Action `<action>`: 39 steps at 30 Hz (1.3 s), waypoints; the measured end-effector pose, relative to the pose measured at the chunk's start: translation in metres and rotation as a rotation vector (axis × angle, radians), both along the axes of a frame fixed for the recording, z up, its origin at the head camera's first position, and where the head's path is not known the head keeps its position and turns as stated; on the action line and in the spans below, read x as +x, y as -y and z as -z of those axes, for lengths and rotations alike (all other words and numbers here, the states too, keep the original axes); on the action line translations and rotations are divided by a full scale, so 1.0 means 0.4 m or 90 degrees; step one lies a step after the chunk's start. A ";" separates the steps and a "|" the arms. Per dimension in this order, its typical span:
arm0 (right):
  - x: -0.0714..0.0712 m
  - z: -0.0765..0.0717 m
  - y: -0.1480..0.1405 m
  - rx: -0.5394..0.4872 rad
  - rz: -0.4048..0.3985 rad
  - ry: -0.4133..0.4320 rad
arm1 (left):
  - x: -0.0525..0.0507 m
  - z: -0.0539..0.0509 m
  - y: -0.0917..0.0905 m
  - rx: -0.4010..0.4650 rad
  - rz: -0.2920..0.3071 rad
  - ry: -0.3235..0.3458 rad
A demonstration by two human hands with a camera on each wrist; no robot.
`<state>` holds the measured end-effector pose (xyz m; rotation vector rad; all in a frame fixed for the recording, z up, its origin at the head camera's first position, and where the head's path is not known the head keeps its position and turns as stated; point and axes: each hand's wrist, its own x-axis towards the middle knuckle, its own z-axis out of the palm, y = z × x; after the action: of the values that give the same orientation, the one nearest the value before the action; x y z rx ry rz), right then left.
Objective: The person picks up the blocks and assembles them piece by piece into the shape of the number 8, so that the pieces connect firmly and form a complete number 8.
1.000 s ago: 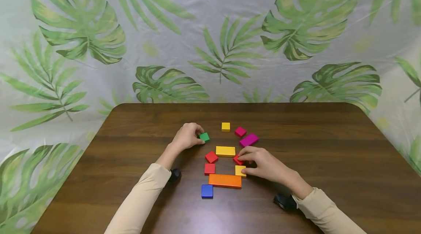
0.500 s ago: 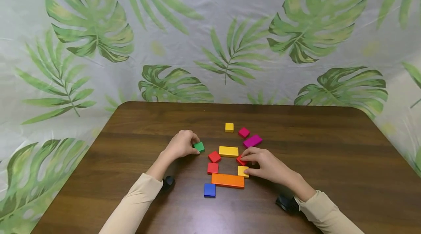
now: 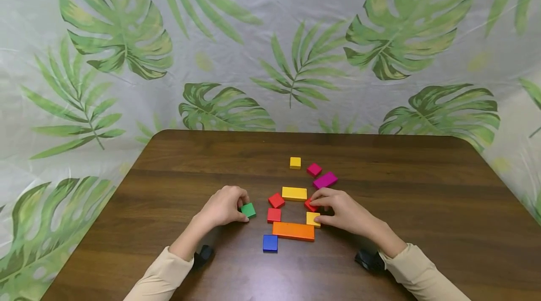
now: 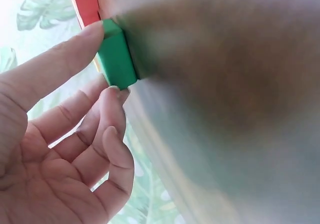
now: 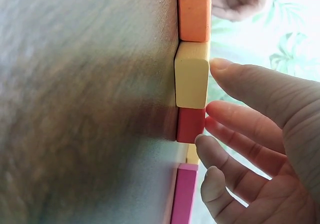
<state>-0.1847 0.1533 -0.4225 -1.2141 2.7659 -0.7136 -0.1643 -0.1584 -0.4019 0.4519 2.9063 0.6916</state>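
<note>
The left hand (image 3: pixel 223 206) pinches a green block (image 3: pixel 248 210) between thumb and fingertips, left of the other blocks. Close up in the left wrist view, the thumb lies on one end of the green block (image 4: pixel 117 59) and fingertips on the other. My right hand (image 3: pixel 351 212) rests at the right side of the group. The right wrist view has its thumb tip at a pale yellow block (image 5: pixel 191 79) and fingertips at the red block (image 5: pixel 191 125) beside it. These fingers are loosely bent, not wrapped round either block.
A long orange block (image 3: pixel 293 231) lies nearest, with a blue block (image 3: pixel 270 243) at its front left. Two red blocks (image 3: pixel 276 200) and a yellow bar (image 3: pixel 294 193) lie behind it. Farther back are a small yellow block (image 3: pixel 295 163), a pink block (image 3: pixel 314 169) and a magenta block (image 3: pixel 325 180).
The left hand has drawn the green block leftward and nearer the person. My right hand keeps its place by the yellow and red blocks. The head view has shifted slightly.
</note>
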 end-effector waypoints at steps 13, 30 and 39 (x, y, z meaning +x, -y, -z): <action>0.002 -0.008 0.002 -0.001 0.004 -0.008 | 0.101 -0.006 -0.012 -0.039 0.015 -0.005; 0.000 -0.003 0.002 0.005 0.004 -0.010 | 0.181 -0.011 -0.038 -0.056 0.087 0.010; -0.001 0.002 0.002 0.006 -0.001 -0.015 | 0.200 -0.003 -0.059 -0.076 0.109 -0.011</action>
<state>-0.1850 0.1525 -0.4234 -1.2308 2.7831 -0.6897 -0.0844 -0.1347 -0.4005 0.6853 2.8606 0.4886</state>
